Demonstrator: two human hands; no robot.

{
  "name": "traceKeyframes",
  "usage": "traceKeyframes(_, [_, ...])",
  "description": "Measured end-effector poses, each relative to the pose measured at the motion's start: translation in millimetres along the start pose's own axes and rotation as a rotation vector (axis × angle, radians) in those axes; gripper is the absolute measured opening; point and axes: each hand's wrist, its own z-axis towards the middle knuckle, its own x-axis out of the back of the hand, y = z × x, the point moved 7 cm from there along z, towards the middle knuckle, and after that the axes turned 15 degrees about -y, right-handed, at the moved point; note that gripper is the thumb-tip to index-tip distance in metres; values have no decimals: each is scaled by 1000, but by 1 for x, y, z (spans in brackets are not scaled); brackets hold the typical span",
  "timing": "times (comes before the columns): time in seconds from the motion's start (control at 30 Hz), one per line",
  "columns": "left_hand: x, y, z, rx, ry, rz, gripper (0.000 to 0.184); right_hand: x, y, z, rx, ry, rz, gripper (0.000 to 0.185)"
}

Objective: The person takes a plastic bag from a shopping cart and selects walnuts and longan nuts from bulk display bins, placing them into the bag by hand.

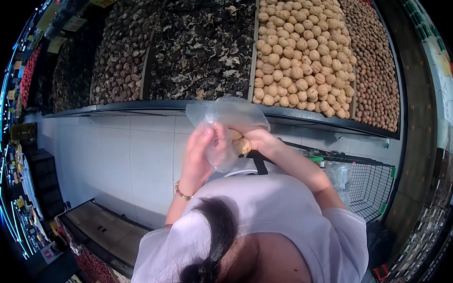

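Observation:
A clear plastic bag (230, 111) is held in front of my body, near the front edge of the bins. My left hand (204, 146), with a beaded bracelet at the wrist, is closed on the bag's left side. On the bag's right side my right hand (252, 137) is closed, its fingers partly hidden by plastic. Walnuts (243, 145) show low in the bag between the two hands. Beyond the bag, a bin heaped with walnuts (306, 54) stands to the right of a bin of dark dried fungus (205, 44).
Dried mushrooms (123, 48) fill a bin at the left, and small round brown nuts (370, 62) one at the right. The bins' black front edge (308, 116) runs across. A wire shopping cart (368, 185) stands at my right, a low wooden-topped stand (104, 229) behind left.

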Motion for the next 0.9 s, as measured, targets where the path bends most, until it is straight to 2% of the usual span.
traceKeyframes(0.07, [2, 0, -1, 25, -23, -8, 28, 11, 11, 2, -29, 33, 187, 21])
traceKeyframes(0.17, [4, 7, -5, 5, -50, 59, 30, 13, 10, 3, -56, -2, 277, 20])
traceKeyframes(0.27, [2, 8, -8, 64, -49, 181, 31, 0, -6, 1, 126, -53, 276, 21])
traceKeyframes(0.37, [1, 5, -7, 112, -40, 248, 32, -6, -17, 8, 316, -170, 125, 22])
traceKeyframes(0.47, [5, 4, -7, 63, -71, 274, 32, 7, -7, 5, 271, 164, 21, 24])
traceKeyframes(0.57, [15, 7, -13, 56, -63, 142, 28, -3, -9, -1, 368, 163, -146, 23])
traceKeyframes(0.67, [20, 12, -12, 9, 49, 96, 32, 22, -1, 8, 304, 116, -418, 22])
traceKeyframes(0.77, [17, 16, -8, -49, -9, 69, 31, 13, -3, 9, 305, 93, -410, 20])
traceKeyframes(0.87, [16, 12, -6, -11, -11, 80, 31, 17, -3, 15, 373, 28, -251, 19])
traceKeyframes(0.9, [14, 10, -5, -7, -31, 70, 31, 18, -2, 13, 362, 110, -287, 19])
